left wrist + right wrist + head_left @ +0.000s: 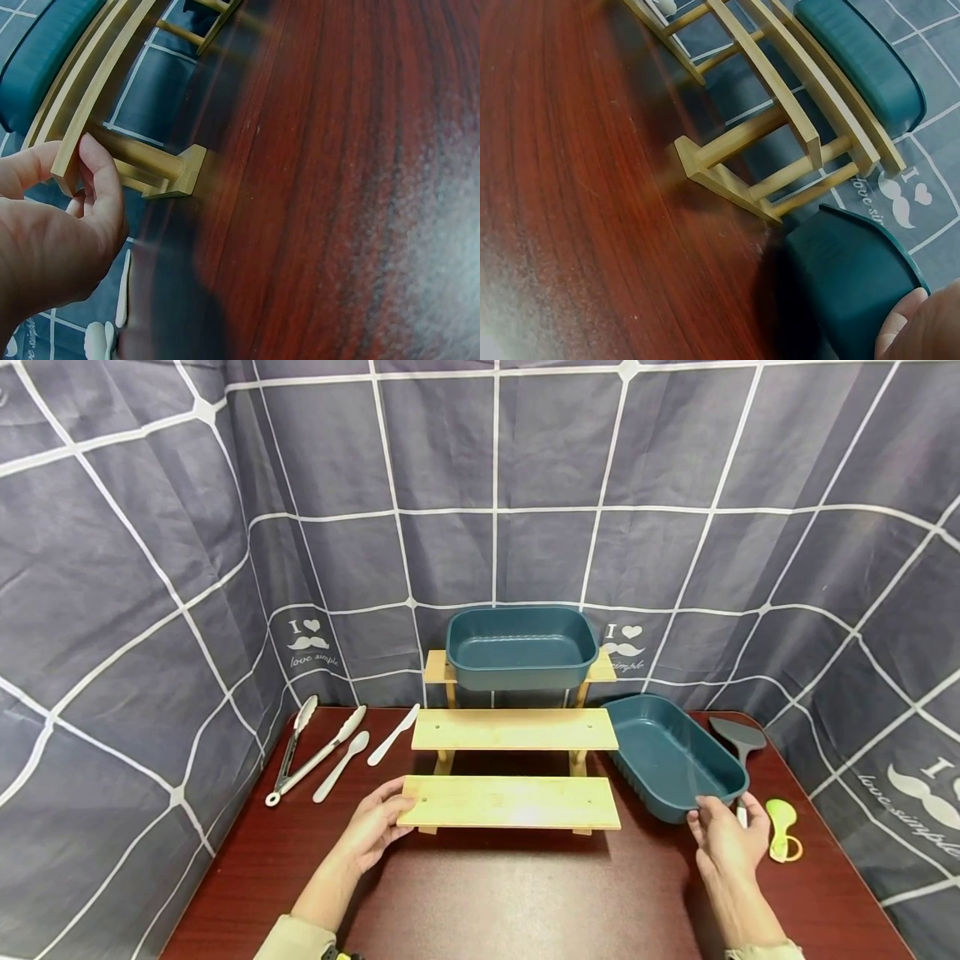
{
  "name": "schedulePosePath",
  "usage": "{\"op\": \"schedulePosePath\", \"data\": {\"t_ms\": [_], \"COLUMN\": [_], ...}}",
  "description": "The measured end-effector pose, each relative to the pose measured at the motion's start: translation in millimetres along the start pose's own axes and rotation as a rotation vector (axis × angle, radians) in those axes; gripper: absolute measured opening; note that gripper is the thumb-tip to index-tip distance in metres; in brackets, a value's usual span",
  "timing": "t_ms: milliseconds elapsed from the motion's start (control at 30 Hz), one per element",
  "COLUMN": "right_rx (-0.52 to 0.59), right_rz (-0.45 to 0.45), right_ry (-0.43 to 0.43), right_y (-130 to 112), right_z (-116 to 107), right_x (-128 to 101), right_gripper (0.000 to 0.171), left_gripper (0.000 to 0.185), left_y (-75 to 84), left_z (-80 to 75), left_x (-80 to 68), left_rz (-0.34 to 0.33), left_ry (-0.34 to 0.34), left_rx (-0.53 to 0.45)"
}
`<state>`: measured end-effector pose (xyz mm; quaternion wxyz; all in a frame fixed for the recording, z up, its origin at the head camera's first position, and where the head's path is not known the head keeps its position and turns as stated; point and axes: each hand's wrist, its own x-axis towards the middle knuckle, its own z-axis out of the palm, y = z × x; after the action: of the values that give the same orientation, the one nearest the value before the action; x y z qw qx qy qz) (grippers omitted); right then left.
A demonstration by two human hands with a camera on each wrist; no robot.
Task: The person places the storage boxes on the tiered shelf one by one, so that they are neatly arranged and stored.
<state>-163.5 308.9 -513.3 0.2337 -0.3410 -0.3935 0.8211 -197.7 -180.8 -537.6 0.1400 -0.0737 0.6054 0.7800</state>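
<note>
A wooden three-step rack [517, 802] stands in the middle of the table. My left hand [371, 827] pinches the left end of its lowest board; the left wrist view shows the thumb and fingers on either side of the board [97, 97]. On the top step sits a teal rectangular bin [522, 678]. A second teal bin [667, 760] is right of the rack, slightly angled. My right hand [729, 839] grips its near right corner by the rim. In the right wrist view, only part of this bin [855, 277] and hand [922, 326] shows.
At left lie tongs [318, 766], a white spoon [341, 768] and a white knife [393, 735]. A grey spatula [738, 733] lies beyond the right bin, partly hidden. A lime-green tool with a ring [782, 827] is right of my right hand. Grey checked curtains [555, 560] enclose the table.
</note>
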Motion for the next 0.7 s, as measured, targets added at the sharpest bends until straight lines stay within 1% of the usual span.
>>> {"op": "schedulePosePath", "data": {"t_ms": [233,500,600,700], "right_rx": [0.012,0.005,0.011,0.028], "right_rz": [0.021,0.076,0.075,0.063], "right_ry": [-0.014,0.006,-0.001,-0.028], "right_y": [-12,-33,-42,-49], "right_z": [-4,-13,-16,-20], "right_x": [-2,-1,-1,-2], "right_gripper": [0.061,0.067,0.066,0.065], "left_gripper": [0.060,0.060,0.060,0.060], "left_y": [-0.5,-1.0,-0.6,0.0], "left_z": [-0.8,-0.5,-0.7,-1.4], "left_x": [0.3,1.2,1.2,0.9], "left_rz": [-0.005,-0.007,-0.009,-0.012], "left_ry": [-0.005,0.002,0.004,0.002], "left_rx": [-0.001,-0.007,-0.010,-0.006]}}
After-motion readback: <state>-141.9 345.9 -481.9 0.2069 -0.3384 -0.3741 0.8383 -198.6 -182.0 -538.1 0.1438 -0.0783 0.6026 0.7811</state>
